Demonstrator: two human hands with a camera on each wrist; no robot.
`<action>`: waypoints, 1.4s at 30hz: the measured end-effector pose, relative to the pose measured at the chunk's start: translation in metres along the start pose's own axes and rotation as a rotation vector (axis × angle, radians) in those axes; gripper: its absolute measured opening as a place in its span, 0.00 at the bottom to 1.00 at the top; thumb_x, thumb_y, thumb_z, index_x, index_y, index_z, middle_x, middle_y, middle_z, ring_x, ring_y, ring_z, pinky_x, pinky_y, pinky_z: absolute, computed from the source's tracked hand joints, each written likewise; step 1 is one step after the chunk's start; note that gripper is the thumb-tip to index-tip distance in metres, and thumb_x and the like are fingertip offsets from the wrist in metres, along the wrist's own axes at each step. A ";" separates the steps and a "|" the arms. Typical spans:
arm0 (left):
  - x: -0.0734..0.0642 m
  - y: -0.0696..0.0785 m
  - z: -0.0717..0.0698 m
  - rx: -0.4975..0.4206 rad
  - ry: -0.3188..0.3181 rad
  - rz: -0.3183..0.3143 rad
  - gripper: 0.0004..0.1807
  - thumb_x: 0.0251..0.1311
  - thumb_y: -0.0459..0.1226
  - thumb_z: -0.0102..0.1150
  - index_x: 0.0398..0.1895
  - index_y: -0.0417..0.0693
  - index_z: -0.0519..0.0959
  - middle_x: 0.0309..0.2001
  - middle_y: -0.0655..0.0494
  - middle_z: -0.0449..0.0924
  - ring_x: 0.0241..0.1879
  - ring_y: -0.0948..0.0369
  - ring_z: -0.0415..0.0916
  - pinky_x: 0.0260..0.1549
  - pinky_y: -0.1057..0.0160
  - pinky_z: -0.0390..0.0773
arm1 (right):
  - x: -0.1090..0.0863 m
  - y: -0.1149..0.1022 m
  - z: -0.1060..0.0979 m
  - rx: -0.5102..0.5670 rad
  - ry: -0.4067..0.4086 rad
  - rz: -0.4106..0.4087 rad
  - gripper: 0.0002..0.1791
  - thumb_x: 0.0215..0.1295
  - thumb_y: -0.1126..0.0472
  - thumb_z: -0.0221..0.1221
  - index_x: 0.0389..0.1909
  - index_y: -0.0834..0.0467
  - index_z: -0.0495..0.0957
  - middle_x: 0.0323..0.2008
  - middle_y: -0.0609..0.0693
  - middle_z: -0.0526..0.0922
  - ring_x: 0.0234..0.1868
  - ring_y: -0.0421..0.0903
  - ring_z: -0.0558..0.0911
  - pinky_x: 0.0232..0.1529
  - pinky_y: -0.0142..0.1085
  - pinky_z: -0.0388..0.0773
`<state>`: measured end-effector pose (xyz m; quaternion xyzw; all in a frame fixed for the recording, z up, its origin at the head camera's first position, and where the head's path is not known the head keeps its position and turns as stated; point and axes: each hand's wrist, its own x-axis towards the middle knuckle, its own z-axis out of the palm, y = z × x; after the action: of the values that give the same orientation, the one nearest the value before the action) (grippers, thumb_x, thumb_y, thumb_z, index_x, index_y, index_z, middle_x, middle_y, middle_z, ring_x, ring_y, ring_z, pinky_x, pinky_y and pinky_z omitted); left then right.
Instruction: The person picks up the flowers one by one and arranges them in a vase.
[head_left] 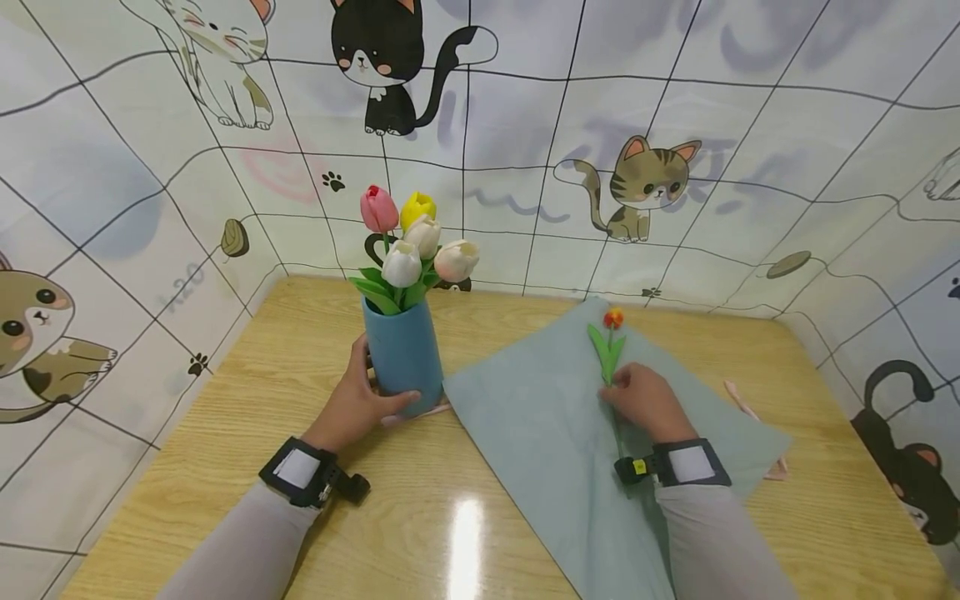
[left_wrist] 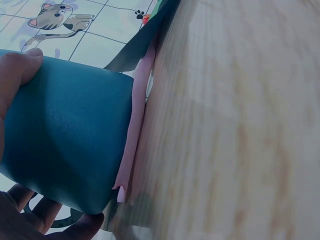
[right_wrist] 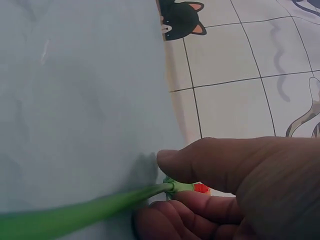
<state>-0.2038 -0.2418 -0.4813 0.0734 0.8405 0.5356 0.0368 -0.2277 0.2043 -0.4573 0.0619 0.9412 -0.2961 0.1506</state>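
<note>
My left hand (head_left: 356,408) grips the lower part of a blue vase (head_left: 405,354), thumb across the front and fingers round the far left side. Pink, yellow and white tulips (head_left: 402,265) with green leaves stand in it. On the right, my right hand (head_left: 651,402) pinches the green stem of a single orange-red tulip (head_left: 612,318) just below its leaves. This tulip points away from me over a grey-blue wrapping sheet (head_left: 517,408). In the right wrist view, thumb and curled fingers close around the stem (right_wrist: 115,202).
A pink ribbon (left_wrist: 134,125) runs along the base of the vase and toward the sheet. More pink ribbon (head_left: 778,469) shows beyond the sheet's right edge. The wooden table (head_left: 405,517) ends at a cat-printed cloth backdrop (head_left: 517,192) behind and on both sides.
</note>
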 end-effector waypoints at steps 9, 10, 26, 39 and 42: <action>0.000 -0.001 0.001 0.002 0.003 0.005 0.65 0.54 0.54 0.78 0.82 0.71 0.36 0.79 0.45 0.53 0.78 0.41 0.56 0.70 0.30 0.66 | -0.003 -0.004 0.002 -0.048 0.028 0.010 0.19 0.69 0.57 0.63 0.50 0.70 0.78 0.39 0.60 0.83 0.34 0.49 0.81 0.29 0.37 0.76; 0.000 0.000 0.001 0.004 0.004 0.006 0.65 0.54 0.54 0.78 0.82 0.71 0.36 0.79 0.45 0.53 0.78 0.41 0.56 0.70 0.30 0.66 | -0.003 -0.004 0.002 -0.051 0.030 0.011 0.19 0.69 0.58 0.62 0.50 0.70 0.79 0.39 0.60 0.83 0.34 0.49 0.81 0.29 0.37 0.76; 0.000 -0.001 0.000 0.004 0.006 0.019 0.65 0.55 0.53 0.78 0.83 0.70 0.36 0.79 0.44 0.53 0.78 0.40 0.56 0.70 0.30 0.66 | -0.003 0.001 -0.005 -0.034 -0.019 -0.009 0.22 0.70 0.59 0.60 0.58 0.71 0.77 0.44 0.62 0.84 0.35 0.49 0.82 0.32 0.37 0.78; 0.001 -0.002 0.000 -0.002 0.009 0.018 0.66 0.54 0.53 0.79 0.83 0.69 0.37 0.78 0.45 0.54 0.78 0.41 0.57 0.70 0.31 0.66 | -0.005 0.006 -0.012 -0.047 -0.042 0.005 0.19 0.71 0.57 0.59 0.54 0.68 0.81 0.38 0.58 0.83 0.34 0.50 0.79 0.31 0.38 0.76; 0.001 -0.002 0.000 -0.019 0.006 0.029 0.65 0.54 0.51 0.79 0.83 0.69 0.37 0.78 0.45 0.54 0.78 0.42 0.57 0.70 0.32 0.67 | -0.004 0.008 -0.013 -0.037 -0.040 0.006 0.18 0.71 0.57 0.58 0.51 0.67 0.82 0.33 0.55 0.82 0.33 0.49 0.78 0.30 0.37 0.74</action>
<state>-0.2045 -0.2420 -0.4829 0.0834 0.8343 0.5443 0.0271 -0.2254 0.2180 -0.4506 0.0558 0.9431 -0.2792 0.1715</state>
